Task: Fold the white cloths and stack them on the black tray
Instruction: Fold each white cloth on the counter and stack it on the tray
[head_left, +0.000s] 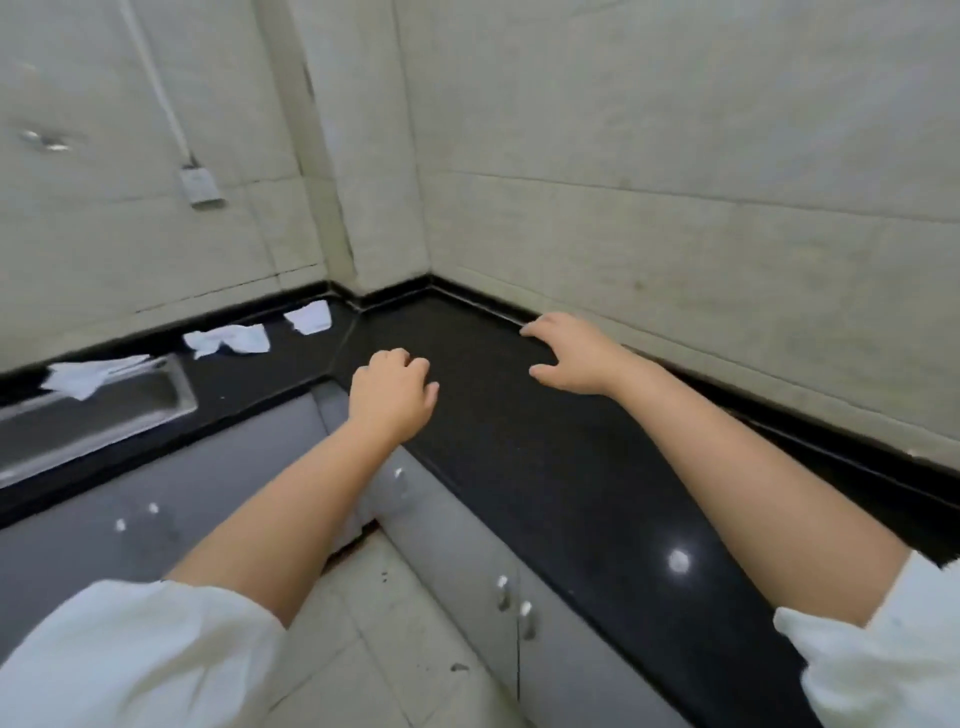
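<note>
Three crumpled white cloths lie on the black counter at the left: one by the corner (308, 317), one in the middle (228, 339), and one (85, 375) draped over the sink rim. A matte, speckled black tray (478, 384) seems to lie in the counter's corner, though its edges hardly stand out from the glossy counter. My left hand (390, 397) hovers at its near left side with fingers loosely curled. Over by the wall, my right hand (569, 354) has its fingers spread, tips down on the far right side. Neither hand holds a cloth.
An L-shaped black counter (649, 545) runs along two tiled walls. A steel sink (98, 421) is set into its left run. Grey cabinet doors with knobs (503, 590) sit below, and a wall socket (200, 188) hangs at the upper left.
</note>
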